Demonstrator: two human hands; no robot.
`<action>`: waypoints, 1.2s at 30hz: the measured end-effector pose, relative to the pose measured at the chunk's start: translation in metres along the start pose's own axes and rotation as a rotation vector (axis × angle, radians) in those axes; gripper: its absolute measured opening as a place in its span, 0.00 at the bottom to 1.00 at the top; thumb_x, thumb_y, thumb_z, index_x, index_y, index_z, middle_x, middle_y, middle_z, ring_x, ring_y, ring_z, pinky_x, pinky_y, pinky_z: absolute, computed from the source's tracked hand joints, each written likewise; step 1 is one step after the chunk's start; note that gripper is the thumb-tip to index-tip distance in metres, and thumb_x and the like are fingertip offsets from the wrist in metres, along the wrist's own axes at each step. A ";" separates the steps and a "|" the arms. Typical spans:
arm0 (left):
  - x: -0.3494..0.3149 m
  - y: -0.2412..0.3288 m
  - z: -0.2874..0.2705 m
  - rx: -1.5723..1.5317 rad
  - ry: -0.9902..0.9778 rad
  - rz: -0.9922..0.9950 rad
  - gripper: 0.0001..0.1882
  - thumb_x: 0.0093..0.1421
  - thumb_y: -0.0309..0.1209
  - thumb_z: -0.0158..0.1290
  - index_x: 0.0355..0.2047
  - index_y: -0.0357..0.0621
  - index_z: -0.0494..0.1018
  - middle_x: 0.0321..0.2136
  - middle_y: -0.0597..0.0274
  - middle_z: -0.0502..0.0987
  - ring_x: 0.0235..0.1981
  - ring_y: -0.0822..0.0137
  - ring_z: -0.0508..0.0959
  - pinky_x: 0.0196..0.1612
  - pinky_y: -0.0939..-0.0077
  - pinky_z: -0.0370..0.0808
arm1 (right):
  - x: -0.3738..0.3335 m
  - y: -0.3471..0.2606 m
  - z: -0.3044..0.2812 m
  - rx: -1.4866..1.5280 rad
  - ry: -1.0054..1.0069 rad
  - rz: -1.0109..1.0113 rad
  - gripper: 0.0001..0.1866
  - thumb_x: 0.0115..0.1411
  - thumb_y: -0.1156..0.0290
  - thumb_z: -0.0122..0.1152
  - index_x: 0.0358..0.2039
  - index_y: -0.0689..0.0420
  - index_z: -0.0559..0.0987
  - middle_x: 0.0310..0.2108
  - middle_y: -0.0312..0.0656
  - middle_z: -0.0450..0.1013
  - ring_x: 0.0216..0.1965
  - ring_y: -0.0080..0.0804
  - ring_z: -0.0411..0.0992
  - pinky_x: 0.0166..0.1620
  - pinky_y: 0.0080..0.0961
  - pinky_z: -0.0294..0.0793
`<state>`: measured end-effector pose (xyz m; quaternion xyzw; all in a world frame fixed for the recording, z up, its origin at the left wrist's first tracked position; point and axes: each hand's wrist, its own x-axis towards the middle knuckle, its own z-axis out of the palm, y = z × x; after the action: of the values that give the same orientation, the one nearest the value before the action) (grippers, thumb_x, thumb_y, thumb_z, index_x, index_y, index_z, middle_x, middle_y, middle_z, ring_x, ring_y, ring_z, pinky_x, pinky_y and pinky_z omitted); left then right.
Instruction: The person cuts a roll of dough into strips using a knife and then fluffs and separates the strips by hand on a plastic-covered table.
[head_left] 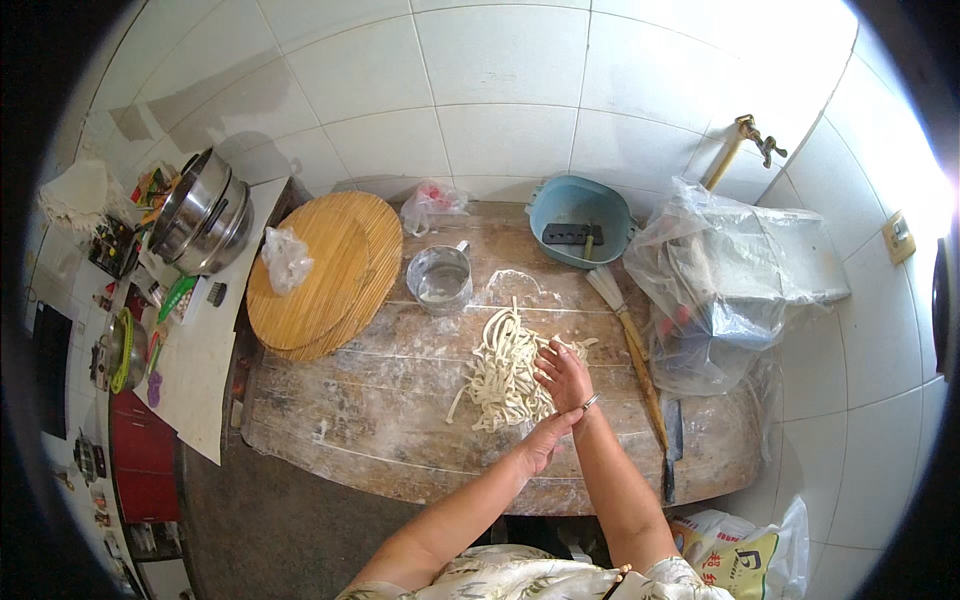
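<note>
A loose heap of floured thick noodles [505, 375] lies on the wooden board at the centre. At the heap's right side is my right hand [566, 378], its fingers stretched out and apart, with nothing held. A metal bracelet [591, 401] circles that wrist. My left hand [547, 440] touches the heel of the right hand and its wrist, fingers closed against it and partly hidden. Beyond the noodles stands a clear cup [440, 278] with a handle. To the right lie a pale-bristled brush [607, 290], a wooden stick [645, 385] and a dark-handled knife [673, 440].
Round slatted mats [325, 275] lean at the board's left, with a crumpled plastic bag [287, 260] on them. A blue-grey basin [578, 205] stands at the back. A plastic-covered box [745, 270] fills the right side, below a tap [760, 140]. Steel pots [203, 215] stand far left.
</note>
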<state>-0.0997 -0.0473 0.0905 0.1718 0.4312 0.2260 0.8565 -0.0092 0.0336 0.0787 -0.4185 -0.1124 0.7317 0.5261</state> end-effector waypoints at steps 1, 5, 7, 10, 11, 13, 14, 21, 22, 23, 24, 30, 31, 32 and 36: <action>0.001 -0.001 0.001 -0.010 -0.003 0.005 0.46 0.49 0.60 0.58 0.62 0.50 0.58 0.62 0.66 0.59 0.66 0.62 0.51 0.62 0.46 0.41 | 0.000 0.000 -0.001 0.010 0.002 0.004 0.26 0.62 0.58 0.57 0.56 0.56 0.66 0.50 0.44 0.69 0.46 0.34 0.71 0.45 0.34 0.74; -0.002 -0.002 0.004 -0.032 -0.010 0.010 0.42 0.51 0.58 0.58 0.60 0.49 0.60 0.59 0.66 0.62 0.64 0.64 0.54 0.62 0.51 0.47 | 0.000 0.004 -0.003 -0.004 0.060 -0.059 0.29 0.61 0.56 0.57 0.59 0.54 0.63 0.55 0.45 0.65 0.48 0.35 0.70 0.45 0.31 0.73; -0.002 -0.005 0.004 -0.065 -0.019 0.011 0.40 0.52 0.56 0.57 0.59 0.49 0.62 0.58 0.66 0.64 0.63 0.65 0.57 0.62 0.55 0.50 | 0.003 0.007 -0.006 -0.008 0.071 -0.152 0.37 0.62 0.50 0.54 0.65 0.49 0.53 0.65 0.46 0.52 0.54 0.38 0.67 0.52 0.35 0.68; 0.001 -0.012 0.002 -0.130 -0.037 0.026 0.35 0.54 0.53 0.56 0.57 0.49 0.63 0.56 0.66 0.66 0.61 0.67 0.61 0.60 0.57 0.55 | 0.002 0.008 -0.007 0.090 0.052 -0.246 0.41 0.62 0.42 0.48 0.68 0.44 0.45 0.69 0.44 0.41 0.60 0.41 0.60 0.60 0.38 0.59; 0.003 -0.014 0.004 -0.137 0.028 0.007 0.32 0.56 0.51 0.55 0.57 0.49 0.64 0.54 0.66 0.69 0.58 0.67 0.64 0.60 0.56 0.57 | 0.003 0.008 -0.006 0.038 0.048 -0.254 0.42 0.62 0.36 0.42 0.68 0.42 0.43 0.70 0.43 0.37 0.63 0.43 0.56 0.64 0.39 0.51; 0.004 -0.016 0.004 -0.199 -0.006 0.024 0.31 0.57 0.50 0.54 0.56 0.48 0.64 0.53 0.66 0.70 0.57 0.67 0.66 0.60 0.57 0.58 | -0.001 0.004 0.002 0.133 0.145 -0.302 0.42 0.61 0.35 0.41 0.68 0.42 0.43 0.70 0.43 0.38 0.63 0.44 0.56 0.64 0.40 0.51; 0.004 -0.016 0.004 -0.229 -0.022 0.033 0.31 0.57 0.49 0.54 0.56 0.48 0.64 0.53 0.66 0.70 0.56 0.68 0.67 0.60 0.57 0.58 | -0.003 0.002 0.005 0.181 0.194 -0.326 0.43 0.61 0.35 0.40 0.68 0.43 0.43 0.70 0.43 0.38 0.63 0.44 0.56 0.64 0.40 0.52; -0.014 -0.022 0.022 -0.321 -0.105 0.025 0.30 0.56 0.52 0.54 0.52 0.45 0.68 0.47 0.65 0.74 0.49 0.70 0.73 0.54 0.66 0.66 | 0.007 -0.001 -0.016 0.161 0.412 -0.485 0.39 0.63 0.36 0.37 0.64 0.50 0.52 0.64 0.48 0.53 0.48 0.41 0.71 0.49 0.30 0.69; -0.016 -0.023 0.024 -0.304 -0.079 0.024 0.30 0.56 0.52 0.54 0.51 0.45 0.68 0.47 0.65 0.74 0.49 0.70 0.73 0.54 0.67 0.66 | 0.011 0.000 -0.022 0.145 0.444 -0.505 0.37 0.63 0.36 0.36 0.63 0.51 0.53 0.63 0.48 0.55 0.47 0.40 0.71 0.47 0.30 0.70; -0.017 -0.026 0.027 -0.288 -0.053 0.023 0.29 0.56 0.52 0.54 0.51 0.45 0.69 0.47 0.65 0.74 0.49 0.71 0.73 0.53 0.67 0.66 | 0.015 0.000 -0.028 0.116 0.499 -0.535 0.36 0.64 0.38 0.36 0.62 0.52 0.54 0.60 0.47 0.56 0.42 0.39 0.73 0.42 0.29 0.72; -0.017 -0.030 0.029 -0.273 -0.028 0.024 0.29 0.56 0.52 0.55 0.50 0.46 0.69 0.47 0.64 0.75 0.49 0.71 0.73 0.52 0.68 0.67 | 0.018 0.000 -0.031 0.105 0.530 -0.549 0.36 0.64 0.38 0.36 0.62 0.52 0.54 0.61 0.47 0.56 0.42 0.39 0.73 0.41 0.30 0.72; -0.029 -0.032 0.043 -0.203 0.103 0.007 0.30 0.52 0.54 0.57 0.47 0.45 0.72 0.45 0.64 0.75 0.46 0.71 0.71 0.51 0.72 0.63 | 0.019 -0.003 -0.035 0.114 0.601 -0.559 0.35 0.65 0.39 0.35 0.62 0.53 0.55 0.60 0.47 0.55 0.41 0.40 0.73 0.40 0.31 0.72; -0.028 -0.034 0.042 -0.176 0.114 -0.017 0.30 0.52 0.54 0.57 0.47 0.44 0.72 0.46 0.63 0.74 0.48 0.70 0.71 0.53 0.71 0.62 | 0.019 -0.003 -0.030 0.134 0.618 -0.562 0.34 0.65 0.40 0.35 0.61 0.53 0.55 0.59 0.47 0.57 0.38 0.38 0.73 0.38 0.28 0.73; -0.028 -0.036 0.041 -0.148 0.124 -0.041 0.31 0.52 0.54 0.57 0.48 0.43 0.72 0.47 0.62 0.74 0.49 0.69 0.70 0.54 0.70 0.61 | 0.019 -0.005 -0.026 0.129 0.626 -0.568 0.32 0.66 0.42 0.35 0.60 0.54 0.56 0.58 0.46 0.58 0.36 0.37 0.73 0.36 0.26 0.73; -0.041 -0.041 0.051 -0.110 0.065 -0.041 0.21 0.54 0.50 0.57 0.40 0.49 0.73 0.36 0.71 0.74 0.35 0.76 0.69 0.37 0.76 0.62 | 0.025 -0.008 -0.026 0.032 0.590 -0.667 0.25 0.69 0.52 0.36 0.58 0.57 0.60 0.54 0.44 0.62 0.32 0.30 0.73 0.33 0.21 0.72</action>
<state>-0.0699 -0.1087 0.1267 0.1083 0.4491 0.2370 0.8546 0.0127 0.0511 0.0549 -0.5420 -0.0749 0.3728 0.7494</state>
